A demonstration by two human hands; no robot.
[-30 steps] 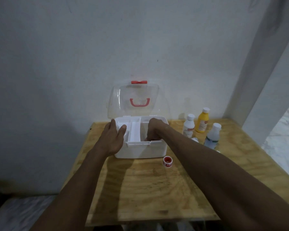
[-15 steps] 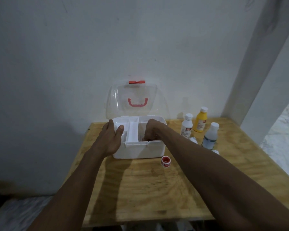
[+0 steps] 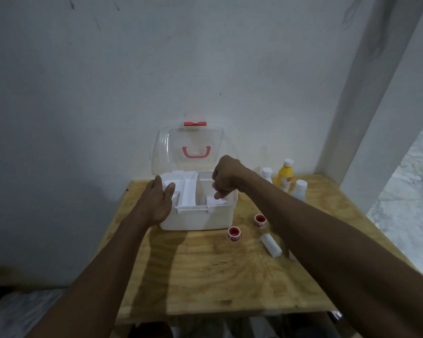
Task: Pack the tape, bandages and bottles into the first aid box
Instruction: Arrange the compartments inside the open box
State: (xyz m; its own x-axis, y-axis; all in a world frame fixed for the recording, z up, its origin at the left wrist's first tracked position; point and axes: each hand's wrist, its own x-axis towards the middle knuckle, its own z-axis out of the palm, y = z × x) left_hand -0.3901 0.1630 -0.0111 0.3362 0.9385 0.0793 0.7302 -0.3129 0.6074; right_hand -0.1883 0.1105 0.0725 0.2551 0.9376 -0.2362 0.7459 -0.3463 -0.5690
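The white first aid box stands open at the back of the wooden table, its clear lid upright. My left hand grips the box's left wall. My right hand hovers over the right compartment with fingers curled down, fingertips at a white bandage roll inside; whether it grips the roll is unclear. Two red tape rolls and another bandage roll lie on the table to the right of the box. A white bottle, a yellow bottle and a third bottle stand behind my right arm.
A white wall rises right behind the box. A white pillar stands at the table's back right corner. My right forearm crosses the table's right half and hides part of a small white item. The table's front edge is near my body.
My right hand has risen out of the box's right compartment to above its rim. The lifted arm now uncovers a second tape roll and a bandage roll on the table. My left hand stays on the box.
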